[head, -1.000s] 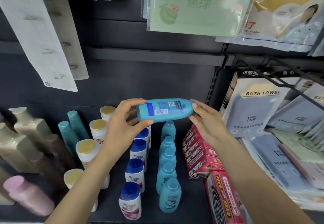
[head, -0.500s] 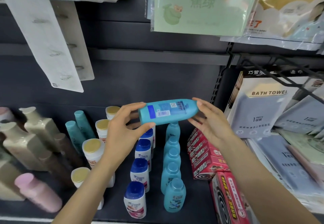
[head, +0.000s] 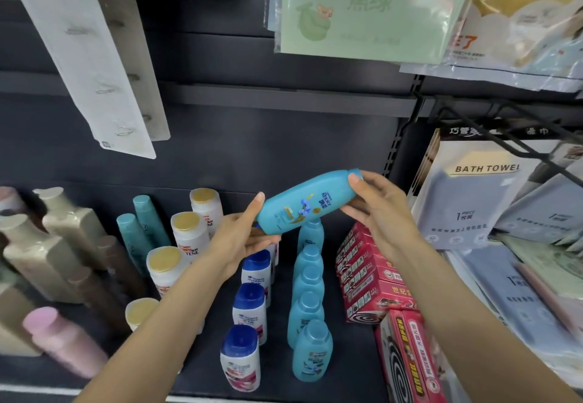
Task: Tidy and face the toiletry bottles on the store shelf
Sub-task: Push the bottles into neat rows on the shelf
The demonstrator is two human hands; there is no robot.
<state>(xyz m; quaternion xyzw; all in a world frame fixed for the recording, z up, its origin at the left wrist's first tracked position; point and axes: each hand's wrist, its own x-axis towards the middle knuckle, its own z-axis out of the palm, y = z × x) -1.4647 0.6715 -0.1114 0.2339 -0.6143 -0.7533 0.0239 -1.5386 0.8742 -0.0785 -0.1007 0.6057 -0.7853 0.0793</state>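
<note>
Both of our hands hold the blue bottle (head: 307, 202) slantwise in the air above its row of blue bottles (head: 308, 305): our left hand (head: 243, 238) grips the lower end, our right hand (head: 375, 210) pinches the upper end. We judge a slip could topple that row or the white bottles with blue caps (head: 250, 308). The held bottle's cap is hidden, and motion blurs the left-hand bottles.

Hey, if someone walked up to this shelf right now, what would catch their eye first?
Probably the blue bottle, held tilted in mid-air between the left hand and right hand, printed front toward the camera. Right below it stands a neat row of matching blue bottles, with red boxes to their right.
</note>
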